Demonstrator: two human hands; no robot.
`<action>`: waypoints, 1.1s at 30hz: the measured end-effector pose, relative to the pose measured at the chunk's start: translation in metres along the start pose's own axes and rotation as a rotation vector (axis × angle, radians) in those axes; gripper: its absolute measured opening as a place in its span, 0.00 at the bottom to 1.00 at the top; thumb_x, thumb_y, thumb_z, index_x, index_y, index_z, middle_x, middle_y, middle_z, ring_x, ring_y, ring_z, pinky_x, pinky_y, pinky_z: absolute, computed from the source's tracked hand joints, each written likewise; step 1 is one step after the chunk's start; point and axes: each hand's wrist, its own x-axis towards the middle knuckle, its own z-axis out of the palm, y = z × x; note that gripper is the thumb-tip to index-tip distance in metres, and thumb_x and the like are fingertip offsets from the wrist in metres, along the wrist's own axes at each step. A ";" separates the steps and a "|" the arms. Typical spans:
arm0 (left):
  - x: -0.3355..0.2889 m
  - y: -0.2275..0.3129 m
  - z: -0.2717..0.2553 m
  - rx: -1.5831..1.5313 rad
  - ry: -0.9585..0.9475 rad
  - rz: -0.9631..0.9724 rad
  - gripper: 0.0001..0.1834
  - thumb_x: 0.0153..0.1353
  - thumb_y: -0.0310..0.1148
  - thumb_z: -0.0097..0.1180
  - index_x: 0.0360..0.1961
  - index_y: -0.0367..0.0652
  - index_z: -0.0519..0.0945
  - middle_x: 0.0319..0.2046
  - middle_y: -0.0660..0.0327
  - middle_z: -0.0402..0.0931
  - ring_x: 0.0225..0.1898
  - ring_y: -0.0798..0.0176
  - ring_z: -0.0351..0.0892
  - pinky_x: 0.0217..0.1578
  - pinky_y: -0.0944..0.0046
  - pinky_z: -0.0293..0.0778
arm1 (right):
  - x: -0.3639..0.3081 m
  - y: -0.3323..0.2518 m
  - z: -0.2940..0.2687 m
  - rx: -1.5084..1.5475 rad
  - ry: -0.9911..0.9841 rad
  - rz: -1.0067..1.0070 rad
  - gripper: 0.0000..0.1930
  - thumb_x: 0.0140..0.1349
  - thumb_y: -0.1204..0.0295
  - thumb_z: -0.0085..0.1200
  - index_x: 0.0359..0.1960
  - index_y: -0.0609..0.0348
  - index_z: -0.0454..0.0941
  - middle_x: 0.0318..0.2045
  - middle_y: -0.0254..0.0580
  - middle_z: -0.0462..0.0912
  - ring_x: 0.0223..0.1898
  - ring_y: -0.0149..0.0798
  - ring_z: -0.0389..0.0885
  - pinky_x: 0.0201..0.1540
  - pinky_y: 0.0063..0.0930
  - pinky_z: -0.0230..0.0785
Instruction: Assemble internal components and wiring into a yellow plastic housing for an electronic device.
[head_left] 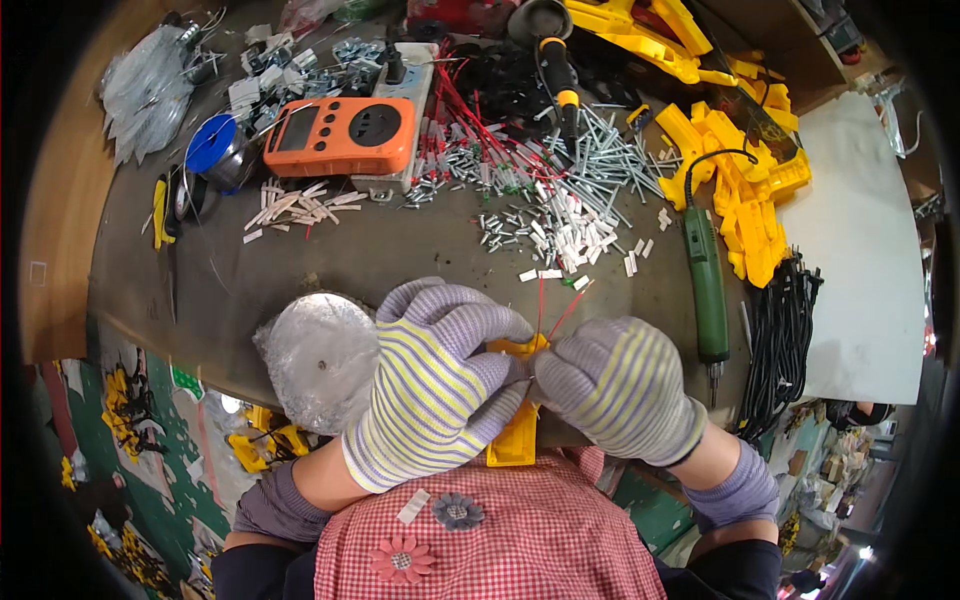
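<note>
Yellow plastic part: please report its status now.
Left hand, right hand at yellow part; grip partly hidden. Two red wires protruding ahead. White pieces beyond, clear of hands.

Fairly bright, diffuse indoor light covers the bench [350,245], with only soft shadows near the hands. Pale glare sits on the plastic-wrapped disc [320,360] and the clear bag [150,85], while the white panel [850,250] reads very bright. Stripes on the left hand [425,385] look crisp; the right hand [625,385] is slightly blurred. Straight edges bow toward the black rim, where small details turn soft and smeared
</note>
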 end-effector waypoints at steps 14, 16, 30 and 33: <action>0.004 -0.010 -0.003 0.034 -0.083 -0.053 0.07 0.44 0.34 0.67 0.27 0.46 0.85 0.46 0.56 0.82 0.49 0.46 0.77 0.53 0.45 0.66 | -0.001 0.094 0.014 0.276 0.068 0.506 0.07 0.59 0.69 0.60 0.33 0.58 0.82 0.28 0.46 0.80 0.34 0.49 0.81 0.40 0.39 0.73; 0.003 -0.012 -0.003 0.035 -0.069 -0.062 0.07 0.44 0.33 0.67 0.27 0.47 0.85 0.46 0.56 0.82 0.48 0.46 0.77 0.52 0.45 0.67 | 0.008 0.100 0.028 0.003 0.000 0.292 0.06 0.56 0.69 0.62 0.31 0.56 0.81 0.29 0.45 0.80 0.36 0.50 0.81 0.41 0.41 0.73; 0.004 -0.012 -0.004 0.047 -0.089 -0.079 0.07 0.44 0.34 0.67 0.26 0.48 0.85 0.46 0.57 0.82 0.49 0.48 0.77 0.53 0.46 0.66 | -0.004 0.097 0.012 0.050 -0.088 0.237 0.08 0.52 0.70 0.64 0.33 0.56 0.80 0.29 0.44 0.80 0.35 0.49 0.81 0.40 0.41 0.73; 0.003 -0.013 -0.002 0.043 -0.077 -0.067 0.07 0.44 0.34 0.67 0.26 0.47 0.85 0.46 0.57 0.82 0.48 0.47 0.77 0.52 0.45 0.67 | 0.004 0.091 0.013 0.109 -0.085 0.353 0.07 0.53 0.69 0.62 0.31 0.55 0.80 0.29 0.45 0.81 0.35 0.51 0.81 0.40 0.43 0.73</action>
